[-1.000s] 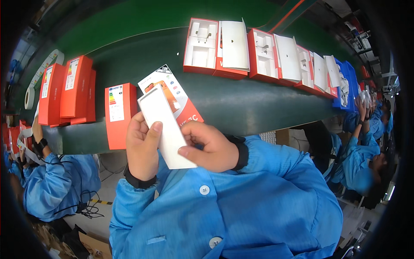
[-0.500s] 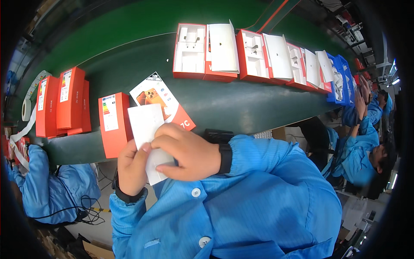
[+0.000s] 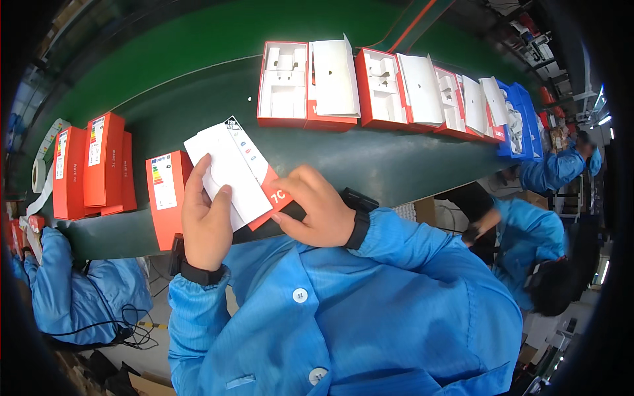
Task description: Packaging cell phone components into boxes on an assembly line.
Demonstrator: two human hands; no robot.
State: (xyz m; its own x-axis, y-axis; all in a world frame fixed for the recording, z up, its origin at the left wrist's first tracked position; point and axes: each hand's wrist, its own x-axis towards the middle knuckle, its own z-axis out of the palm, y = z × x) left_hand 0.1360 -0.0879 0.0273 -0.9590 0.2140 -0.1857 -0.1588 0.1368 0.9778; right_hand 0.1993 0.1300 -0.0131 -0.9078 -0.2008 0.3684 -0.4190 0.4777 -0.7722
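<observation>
My left hand [image 3: 210, 221] holds a plain white folded card [image 3: 224, 178], its thumb and fingers along the card's left side. The white card lies over a flat printed piece [image 3: 254, 148], white with a dark tip and a red lower corner, and hides most of its picture. At that red corner my right hand [image 3: 317, 208] grips the printed piece between thumb and forefinger. Just left of my left hand stands a closed red box [image 3: 168, 195] with an energy label.
More closed red boxes [image 3: 102, 162] stand at the left by a label roll [image 3: 38, 175]. Open red boxes with white inserts [image 3: 284, 82] and raised lids line the far side, running right to blue bins [image 3: 522, 119]. Co-workers in blue [image 3: 89, 284] sit at both sides.
The white card has moved away from my body, onto the printed piece. My right hand has left the card for the red corner. A co-worker at the right has lowered their arms.
</observation>
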